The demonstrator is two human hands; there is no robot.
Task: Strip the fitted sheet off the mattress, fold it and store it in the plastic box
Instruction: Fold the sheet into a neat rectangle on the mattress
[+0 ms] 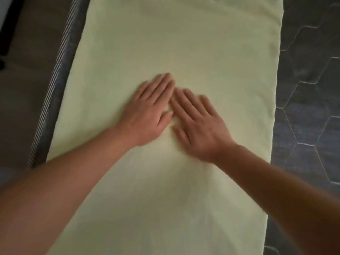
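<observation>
**Two flat palms on a folded sheet**

Both hands press down on a pale yellow-green fitted sheet, which lies as one long band across the top of the mattress and runs away from the person. The left hand and the right hand rest palm down near the band's middle. Their fingers are straight and released, gripping nothing, and they angle inward so that the fingertips meet. The cloth looks soft and matte, mostly smooth, with faint creases around the hands. Its right edge runs nearly straight. Beyond that edge a broad stretch of dark grey mattress shows, quilted in stitched hexagons. On the left only a narrow dark strip shows between the sheet and the mattress's striped piping. Past the piping lies brown floor. The frame is slightly blurred.
</observation>
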